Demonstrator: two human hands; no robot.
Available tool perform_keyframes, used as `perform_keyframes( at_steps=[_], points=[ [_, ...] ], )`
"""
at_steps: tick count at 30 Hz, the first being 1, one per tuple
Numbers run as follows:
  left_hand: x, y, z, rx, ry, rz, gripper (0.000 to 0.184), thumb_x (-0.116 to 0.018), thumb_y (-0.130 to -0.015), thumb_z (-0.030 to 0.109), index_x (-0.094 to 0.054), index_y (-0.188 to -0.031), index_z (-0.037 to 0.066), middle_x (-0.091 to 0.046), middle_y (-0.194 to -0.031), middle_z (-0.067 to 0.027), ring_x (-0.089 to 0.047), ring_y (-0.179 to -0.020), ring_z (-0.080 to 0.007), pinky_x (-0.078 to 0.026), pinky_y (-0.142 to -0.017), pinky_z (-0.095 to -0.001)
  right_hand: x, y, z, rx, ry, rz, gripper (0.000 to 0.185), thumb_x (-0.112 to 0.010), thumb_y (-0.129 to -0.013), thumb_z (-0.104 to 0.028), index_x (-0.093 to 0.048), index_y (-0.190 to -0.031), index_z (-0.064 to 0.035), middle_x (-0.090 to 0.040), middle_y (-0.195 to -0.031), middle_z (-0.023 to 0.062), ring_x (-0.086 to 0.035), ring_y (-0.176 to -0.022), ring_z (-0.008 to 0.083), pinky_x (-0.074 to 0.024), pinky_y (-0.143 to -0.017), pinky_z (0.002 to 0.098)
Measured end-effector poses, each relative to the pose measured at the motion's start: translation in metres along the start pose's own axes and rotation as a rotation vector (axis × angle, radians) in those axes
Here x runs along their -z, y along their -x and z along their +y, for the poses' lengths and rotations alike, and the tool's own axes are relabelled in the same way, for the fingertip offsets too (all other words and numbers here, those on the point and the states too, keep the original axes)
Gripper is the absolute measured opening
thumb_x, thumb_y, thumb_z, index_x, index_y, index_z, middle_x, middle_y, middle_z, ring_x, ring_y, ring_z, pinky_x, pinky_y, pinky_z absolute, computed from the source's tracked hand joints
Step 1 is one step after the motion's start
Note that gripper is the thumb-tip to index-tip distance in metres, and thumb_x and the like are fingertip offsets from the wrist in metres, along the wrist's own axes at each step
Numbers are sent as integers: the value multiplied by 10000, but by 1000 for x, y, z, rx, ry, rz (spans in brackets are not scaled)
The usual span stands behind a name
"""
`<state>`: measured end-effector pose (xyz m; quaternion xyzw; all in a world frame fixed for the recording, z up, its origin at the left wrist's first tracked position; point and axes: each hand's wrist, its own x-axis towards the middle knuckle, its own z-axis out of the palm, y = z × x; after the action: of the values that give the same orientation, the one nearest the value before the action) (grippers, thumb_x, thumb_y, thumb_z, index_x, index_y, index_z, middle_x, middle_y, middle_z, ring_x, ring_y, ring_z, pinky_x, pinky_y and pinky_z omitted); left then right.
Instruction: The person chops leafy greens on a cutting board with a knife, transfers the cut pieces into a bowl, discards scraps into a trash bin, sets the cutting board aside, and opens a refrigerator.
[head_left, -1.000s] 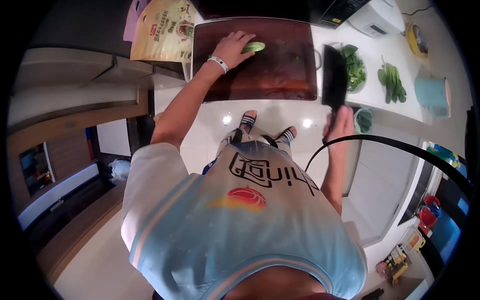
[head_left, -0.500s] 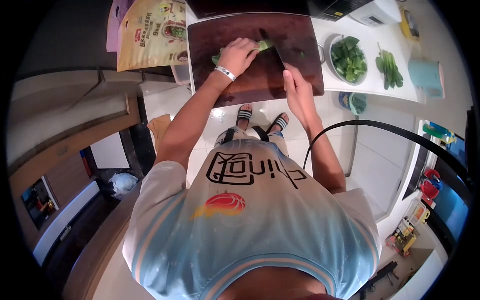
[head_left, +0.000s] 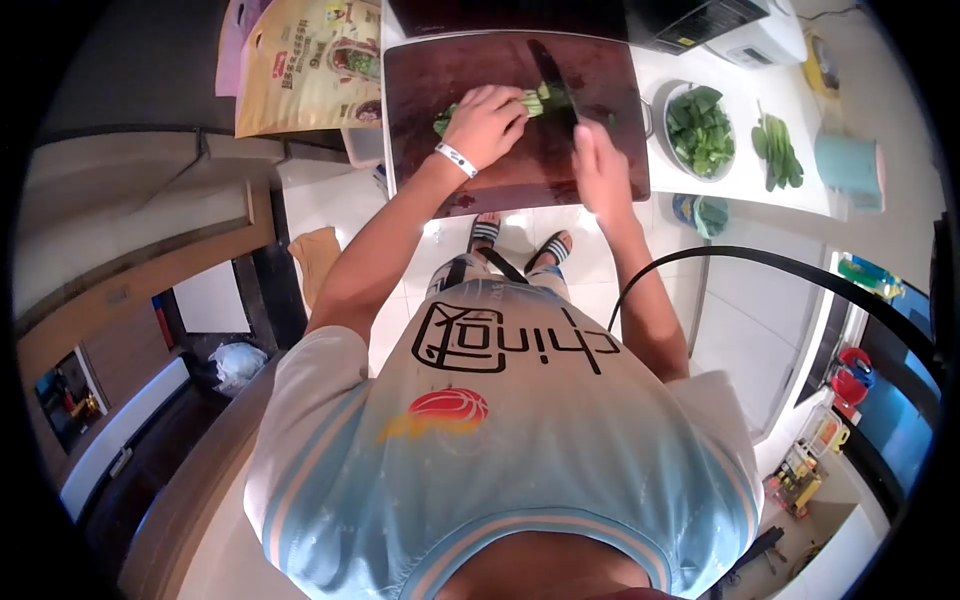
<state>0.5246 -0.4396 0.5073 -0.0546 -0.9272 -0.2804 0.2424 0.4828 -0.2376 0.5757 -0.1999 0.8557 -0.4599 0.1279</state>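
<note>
On the dark red cutting board (head_left: 500, 190) lies a leafy green vegetable (head_left: 532, 104), its leaves to the left and its cut stalk end to the right. My left hand (head_left: 487, 126), with a white band at the wrist, is wrapped over the vegetable and presses it to the board. In my right hand (head_left: 600, 165) is the handle of a knife (head_left: 550, 72). Its dark blade stands just right of the stalk end and points away from me. Small green bits lie on the board right of the blade.
A bowl of cut greens (head_left: 699, 130) stands right of the board, with whole greens (head_left: 777, 152) and a light blue container (head_left: 848, 170) beyond. A yellow food bag (head_left: 315, 75) is at the left. A green-lined bin (head_left: 708, 215) sits below the counter. A black cable arches at the right.
The right hand has brought the knife from beside the bowl onto the board at the vegetable. The left hand has shifted slightly right along the vegetable, with more leaves showing left of it.
</note>
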Motion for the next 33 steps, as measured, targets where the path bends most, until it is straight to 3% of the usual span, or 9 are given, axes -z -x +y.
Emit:
perform_keyframes(
  at_steps=[3,6,12,14,20,24,29,32,33],
  points=[
    [9,-17,21,73,-47,32,254,-701,-808,246,-672,-1012,97,-612,-1141,-69,-538,-1114,-292,-414,-971,-434,36,43,12,-108,-150,119,356,-439,-1036,-303,-585,-1171,-8,-542,-641,55,-498,-594,101,-441,-571,286],
    [-17,-39,18,58,-248,1,292,-689,-818,294,-675,-1044,110,-614,-1142,-69,-524,-1129,-288,-391,-991,-425,68,77,21,-182,-216,187,378,-392,-1050,-345,-578,-1078,-17,-482,-661,-19,-415,-519,41,-345,-475,202],
    [-30,-75,16,-9,-423,-328,286,-646,-853,275,-678,-1081,104,-651,-1060,-68,-534,-1099,-298,-386,-970,-443,118,125,58,-310,-288,383,390,-390,-1049,-360,-587,-1132,-34,-456,-626,-26,-399,-475,40,-321,-422,198],
    [-35,-83,22,-141,-413,-280,254,-649,-848,255,-684,-1051,107,-658,-1008,-75,-555,-1048,-312,-405,-929,-441,139,144,71,-335,-193,435,357,-416,-1041,-288,-591,-1174,-6,-518,-639,36,-491,-581,105,-430,-559,282],
    [-91,-102,133,-138,-68,-387,149,-674,-865,183,-705,-954,68,-659,-902,-121,-606,-895,-294,-460,-842,-413,206,165,132,-391,-357,591,266,-475,-1022,-197,-579,-1184,-12,-568,-686,95,-547,-612,160,-453,-594,288],
    [-221,-28,211,500,625,-691,227,-745,-840,194,-703,-930,-10,-688,-800,-53,-643,-737,-133,-513,-710,-280,257,223,190,-518,-308,744,315,-454,-1032,-262,-577,-1190,-18,-568,-682,61,-541,-613,144,-448,-592,284],
    [-435,-14,248,1280,715,-914,325,-758,-795,349,-650,-725,50,-635,-679,-32,-541,-548,-79,-422,-486,-213,306,280,248,-754,-206,1038,339,-443,-1035,-302,-597,-1141,-18,-479,-634,-12,-448,-570,75,-385,-522,264],
    [-538,-40,292,1238,643,-798,358,-758,-779,383,-626,-756,50,-619,-673,-28,-509,-487,-91,-386,-423,-223,326,321,259,-861,-278,1221,340,-437,-1038,-305,-607,-1063,-11,-457,-618,-17,-425,-547,62,-357,-485,245],
    [-572,-52,308,1231,696,-757,372,-749,-785,397,-623,-776,47,-611,-663,-23,-491,-460,-93,-369,-402,-221,329,337,262,-884,-280,1178,312,-447,-1035,-373,-563,-963,-92,-430,-719,-67,-392,-607,3,-389,-544,145]
  ],
)
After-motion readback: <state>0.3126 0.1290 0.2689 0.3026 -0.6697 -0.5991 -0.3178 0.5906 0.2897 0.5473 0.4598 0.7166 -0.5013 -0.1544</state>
